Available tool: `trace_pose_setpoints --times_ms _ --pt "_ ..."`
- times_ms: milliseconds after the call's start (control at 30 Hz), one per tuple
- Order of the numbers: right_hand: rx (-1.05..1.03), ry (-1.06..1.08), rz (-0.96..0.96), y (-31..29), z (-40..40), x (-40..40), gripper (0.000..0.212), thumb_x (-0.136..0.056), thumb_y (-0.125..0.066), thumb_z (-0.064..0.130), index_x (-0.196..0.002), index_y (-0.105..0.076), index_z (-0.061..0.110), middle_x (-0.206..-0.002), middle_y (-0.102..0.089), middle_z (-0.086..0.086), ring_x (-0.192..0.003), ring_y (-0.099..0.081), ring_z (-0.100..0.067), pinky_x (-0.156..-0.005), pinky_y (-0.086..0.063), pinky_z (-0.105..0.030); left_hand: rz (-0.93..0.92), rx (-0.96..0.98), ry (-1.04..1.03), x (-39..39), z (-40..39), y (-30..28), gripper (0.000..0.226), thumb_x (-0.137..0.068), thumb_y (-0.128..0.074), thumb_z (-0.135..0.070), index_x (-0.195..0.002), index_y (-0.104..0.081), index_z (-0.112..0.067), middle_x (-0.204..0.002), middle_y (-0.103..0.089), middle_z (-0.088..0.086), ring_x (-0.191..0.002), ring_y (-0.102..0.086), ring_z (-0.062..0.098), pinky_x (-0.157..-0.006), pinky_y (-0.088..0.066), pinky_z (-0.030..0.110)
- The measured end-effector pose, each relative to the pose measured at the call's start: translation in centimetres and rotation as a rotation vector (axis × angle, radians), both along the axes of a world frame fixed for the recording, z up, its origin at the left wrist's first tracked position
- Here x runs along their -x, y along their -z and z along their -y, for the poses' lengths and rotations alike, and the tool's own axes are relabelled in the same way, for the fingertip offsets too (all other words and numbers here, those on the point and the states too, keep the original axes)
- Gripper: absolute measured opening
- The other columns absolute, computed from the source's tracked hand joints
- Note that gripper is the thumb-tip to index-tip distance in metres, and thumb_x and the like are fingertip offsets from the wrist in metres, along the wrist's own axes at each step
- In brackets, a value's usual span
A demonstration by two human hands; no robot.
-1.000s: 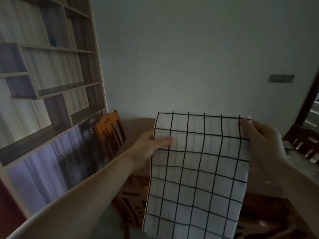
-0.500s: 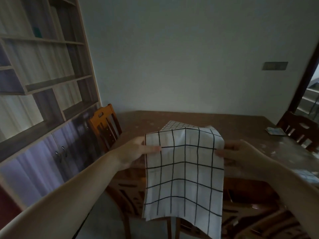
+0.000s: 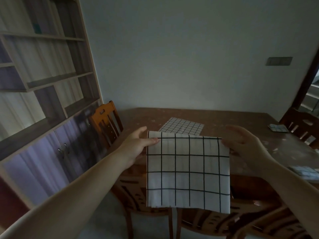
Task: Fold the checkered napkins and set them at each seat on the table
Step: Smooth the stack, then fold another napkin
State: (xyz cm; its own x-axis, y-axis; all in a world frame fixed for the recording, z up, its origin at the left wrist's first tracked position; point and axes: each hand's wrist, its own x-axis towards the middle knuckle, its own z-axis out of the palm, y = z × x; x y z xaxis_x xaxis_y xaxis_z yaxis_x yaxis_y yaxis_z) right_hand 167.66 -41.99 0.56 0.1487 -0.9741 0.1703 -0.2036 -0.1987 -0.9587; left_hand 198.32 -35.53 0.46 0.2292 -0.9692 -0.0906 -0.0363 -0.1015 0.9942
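A white napkin with a black grid (image 3: 188, 171) hangs folded in half in the air, in front of the near edge of the brown table (image 3: 224, 121). My left hand (image 3: 138, 145) pinches its top left corner. At the top right corner my right hand (image 3: 241, 144) pinches the fold. A second checkered napkin (image 3: 182, 126) lies flat on the table behind the held one. Two small folded napkins lie at the right: one (image 3: 278, 128) by the far right chair, one (image 3: 304, 171) near the right edge.
A wooden chair (image 3: 105, 123) stands at the table's left side, next to a shelf unit with cabinet doors (image 3: 51, 145). Another chair (image 3: 300, 125) is at the far right. Dark wooden chair backs (image 3: 215, 219) stand below the held napkin.
The napkin hung long and high in both hands. It has come down and is doubled over to half its length. The view has tilted down, showing the table.
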Motion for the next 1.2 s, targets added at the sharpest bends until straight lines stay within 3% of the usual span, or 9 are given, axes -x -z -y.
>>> trace_pose_setpoints --times_ms 200,267,433,600,800,900,1033,1100,1200 --pt "-0.056 0.016 0.153 -0.3 0.3 0.0 0.023 -0.089 -0.064 0.009 -0.108 -0.070 0.020 -0.103 -0.071 -0.011 -0.097 -0.067 -0.036 -0.090 -0.054 -0.055 -0.023 0.050 0.019 0.7 -0.3 -0.5 0.076 -0.079 -0.079 -0.023 -0.143 -0.041 -0.038 -0.154 -0.036 0.004 -0.141 -0.031 0.025 -0.118 -0.023 0.050" --pt "-0.048 0.025 0.131 -0.5 0.4 0.4 0.016 -0.087 -0.066 0.009 -0.098 -0.073 0.018 -0.096 -0.073 -0.010 -0.093 -0.067 -0.037 -0.092 -0.051 -0.059 0.090 0.072 0.101 0.7 -0.5 -0.6 0.077 -0.077 -0.081 -0.017 -0.141 -0.044 -0.038 -0.152 -0.037 0.000 -0.139 -0.033 0.019 -0.117 -0.026 0.043" --pt "0.076 0.004 -0.118 -1.2 0.1 0.9 0.021 -0.083 -0.072 0.009 -0.098 -0.072 0.023 -0.085 -0.076 -0.002 -0.081 -0.073 -0.025 -0.080 -0.059 -0.049 0.566 0.157 0.036 0.8 -0.2 -0.4 0.047 -0.084 -0.075 -0.018 -0.128 -0.060 -0.031 -0.138 -0.054 -0.010 -0.128 -0.043 0.007 -0.101 -0.031 0.025" --pt "0.327 0.036 -0.403 -2.1 -0.3 1.0 0.015 -0.080 -0.076 0.013 -0.086 -0.075 0.027 -0.074 -0.070 0.016 -0.067 -0.067 0.003 -0.063 -0.050 -0.007 0.709 0.195 0.016 0.7 0.0 -0.6 0.034 -0.088 -0.071 -0.018 -0.121 -0.067 -0.022 -0.123 -0.065 -0.008 -0.120 -0.054 0.009 -0.097 -0.036 0.020" --pt "0.300 0.007 -0.427 -3.2 -0.4 1.2 0.013 -0.079 -0.077 0.016 -0.075 -0.076 0.028 -0.068 -0.073 0.010 -0.064 -0.068 -0.001 -0.061 -0.045 -0.015 0.925 0.021 0.105 0.4 0.0 -1.5 0.024 -0.092 -0.064 -0.036 -0.110 -0.071 -0.022 -0.102 -0.061 -0.013 -0.094 -0.054 0.004 -0.078 -0.042 0.016" --pt "0.298 -0.085 -0.445 -4.4 -1.0 0.2 0.015 -0.078 -0.077 0.018 -0.072 -0.073 0.031 -0.078 -0.071 0.007 -0.073 -0.067 -0.008 -0.067 -0.049 -0.024 1.115 -0.070 0.196 0.7 0.1 -1.9 0.031 -0.083 -0.063 -0.058 -0.102 -0.071 -0.036 -0.100 -0.059 -0.017 -0.099 -0.057 0.008 -0.092 -0.050 0.035" --pt "0.367 -0.171 -0.521 -5.5 -2.0 -2.8 0.006 -0.079 -0.075 0.025 -0.076 -0.074 0.030 -0.080 -0.071 0.014 -0.075 -0.064 0.002 -0.068 -0.047 -0.016 0.866 0.069 0.419 5.6 0.0 -3.0 0.040 -0.080 -0.073 -0.048 -0.117 -0.064 -0.035 -0.114 -0.059 -0.020 -0.104 -0.057 0.001 -0.092 -0.047 0.026" --pt "0.394 -0.188 -0.512 -6.0 -2.4 -3.8 0.007 -0.080 -0.073 0.028 -0.076 -0.072 0.033 -0.075 -0.069 0.018 -0.073 -0.063 0.008 -0.061 -0.042 -0.008 0.781 0.172 0.428 7.8 0.4 -3.3 0.026 -0.082 -0.074 -0.038 -0.103 -0.072 -0.022 -0.094 -0.072 -0.004 -0.080 -0.066 0.008 -0.070 -0.053 0.026" --pt "0.358 -0.227 -0.330 -6.0 -2.9 -3.6 0.021 -0.077 -0.077 0.030 -0.092 -0.064 0.034 -0.087 -0.071 0.016 -0.081 -0.067 0.003 -0.072 -0.052 -0.015 0.619 0.196 0.301 7.9 0.9 -3.5 0.020 -0.086 -0.073 -0.030 -0.089 -0.075 -0.011 -0.084 -0.074 0.013 -0.072 -0.069 0.025 -0.068 -0.055 0.036"
